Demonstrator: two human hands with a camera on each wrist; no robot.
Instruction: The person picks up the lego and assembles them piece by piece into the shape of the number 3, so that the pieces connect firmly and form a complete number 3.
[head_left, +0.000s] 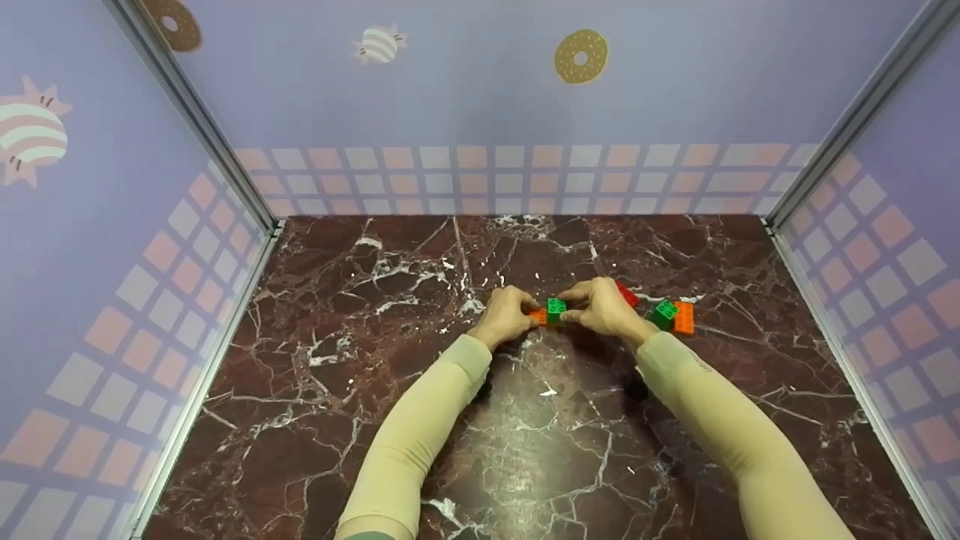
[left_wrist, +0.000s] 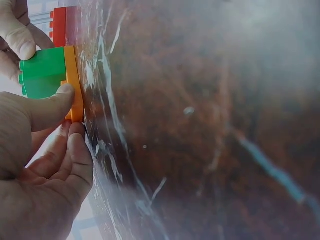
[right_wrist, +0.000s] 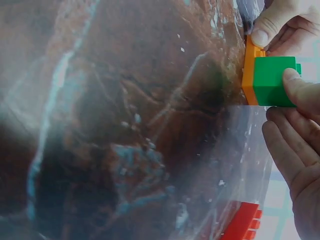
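Near the middle of the table, my left hand (head_left: 508, 316) pinches the end of a flat orange brick (right_wrist: 248, 75) between thumb and fingers. A green block (head_left: 556, 310) with studs on top sits on the other end of that orange brick. My right hand (head_left: 602, 306) grips the green block, thumb on its near side and fingers behind. In the left wrist view the green block (left_wrist: 46, 72) stands flush on the orange brick (left_wrist: 75, 82), whose underside is right at the tabletop. Part of the orange brick is hidden by my left fingers.
A red brick (head_left: 627, 294) lies just behind my right hand, partly covered by it. Right of my right wrist are a second green block (head_left: 664, 313) and another flat orange brick (head_left: 684, 319). Patterned purple panels (head_left: 480, 97) enclose the marbled table (head_left: 337, 300) at back and sides.
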